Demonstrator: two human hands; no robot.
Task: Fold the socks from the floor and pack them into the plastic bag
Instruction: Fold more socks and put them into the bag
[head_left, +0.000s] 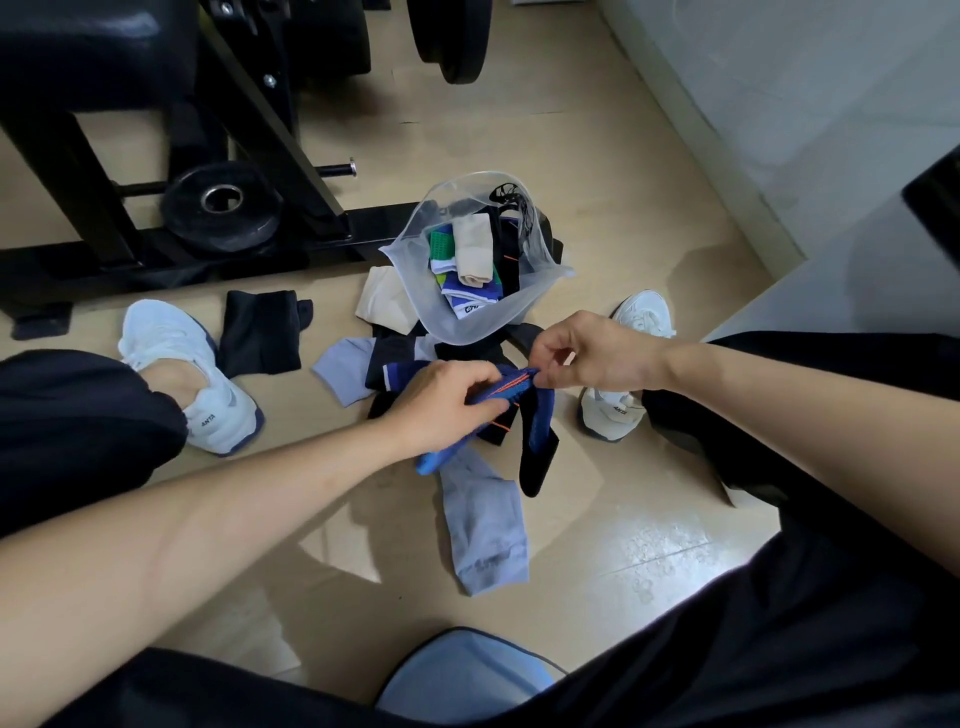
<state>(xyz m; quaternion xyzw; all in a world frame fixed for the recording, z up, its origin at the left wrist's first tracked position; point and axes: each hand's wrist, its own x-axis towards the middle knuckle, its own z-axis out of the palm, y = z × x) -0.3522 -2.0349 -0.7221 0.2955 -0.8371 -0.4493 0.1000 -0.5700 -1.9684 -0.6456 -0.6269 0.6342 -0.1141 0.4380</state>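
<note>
A blue sock with orange stripes and a black toe (537, 415) hangs above the floor between my hands. My left hand (441, 402) grips its left part, and my right hand (597, 361) pinches its top edge. Beyond them stands an open translucent plastic bag (415, 254) holding several folded socks in beige, green and blue. Loose socks lie on the floor around it: a light blue sock (485, 525) below my hands, another light blue one (345, 371), a black sock (260, 332) at the left, a beige sock (382, 301) beside the bag.
My feet in white shoes (182, 364) (610, 408) flank the pile. A black exercise machine frame (249, 114) with a weight plate (221, 205) stands behind. A white wall (805, 104) runs along the right. A light blue seat edge (467, 675) shows at the bottom.
</note>
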